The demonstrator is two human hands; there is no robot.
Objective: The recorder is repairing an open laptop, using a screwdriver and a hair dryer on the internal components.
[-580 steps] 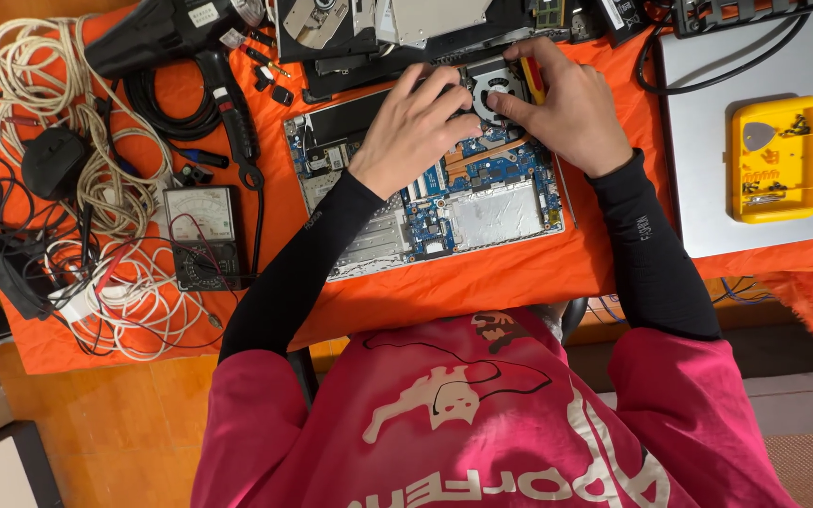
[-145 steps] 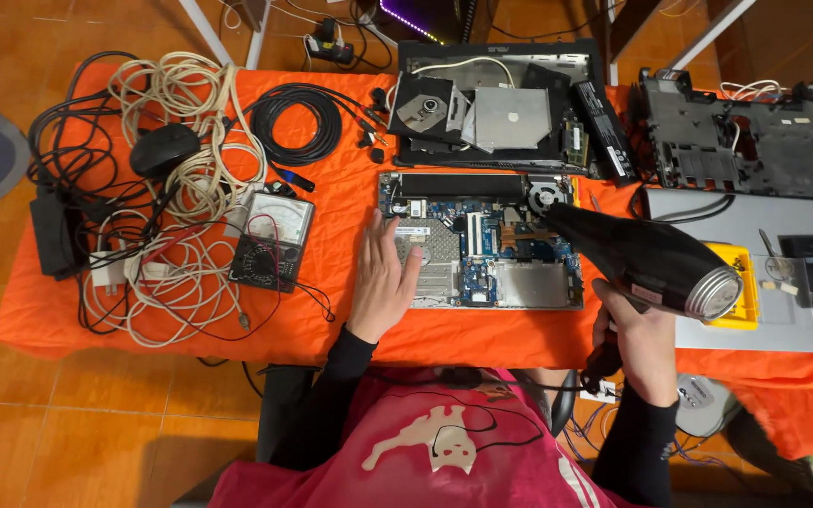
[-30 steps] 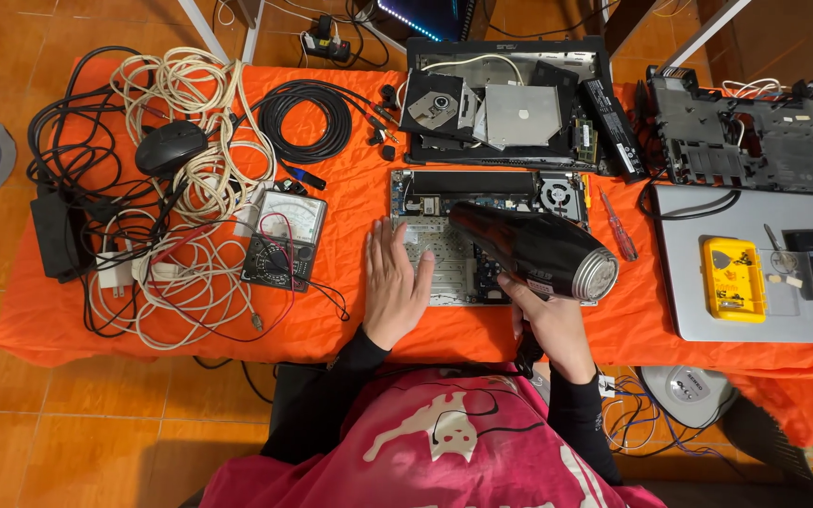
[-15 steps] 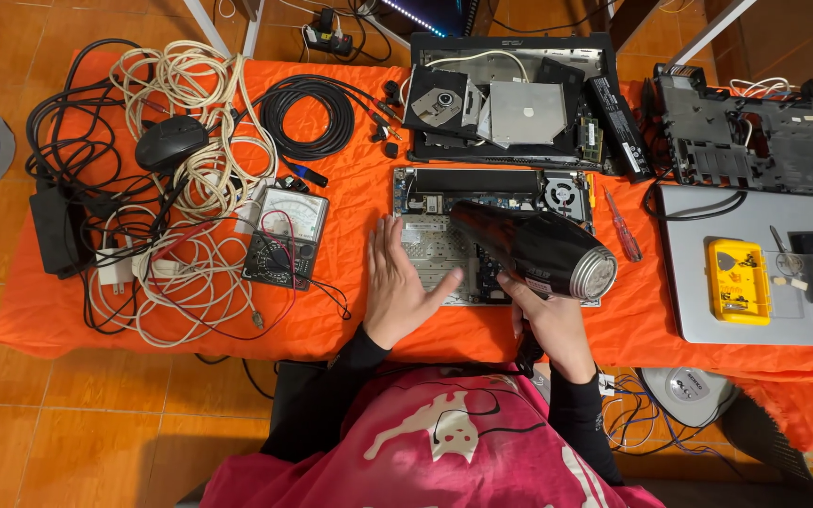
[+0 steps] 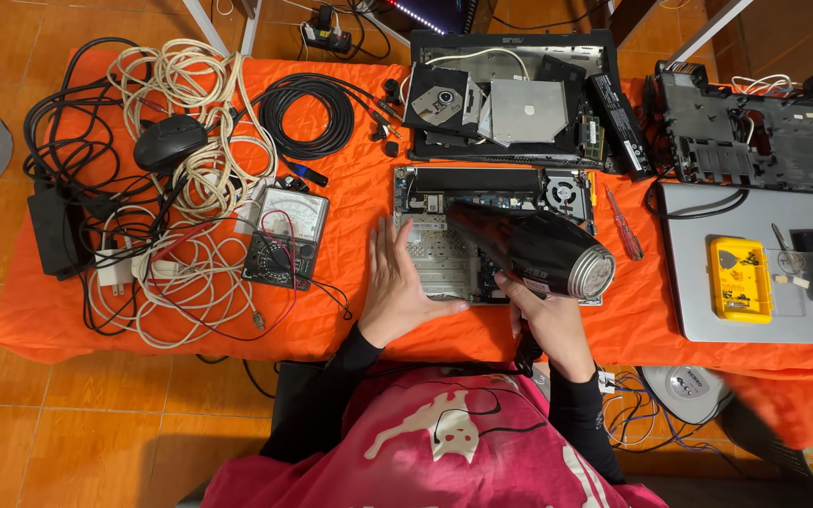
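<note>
My right hand grips the handle of a black hair dryer, which lies tilted over the opened laptop motherboard on the orange table cloth. The dryer's metal-ringed end points right, its other end towards the board's middle. My left hand rests flat, fingers spread, on the board's left edge beside the dryer. A cooling fan shows at the board's upper right corner.
A multimeter with tangled white and black cables and a mouse lie left. Disassembled laptop parts sit behind; a screwdriver, a grey laptop lid with a yellow case sit right.
The dryer has stayed over the board with only a slight shift; earlier it was carried in from the right. My left hand keeps its place on the board's left edge.
</note>
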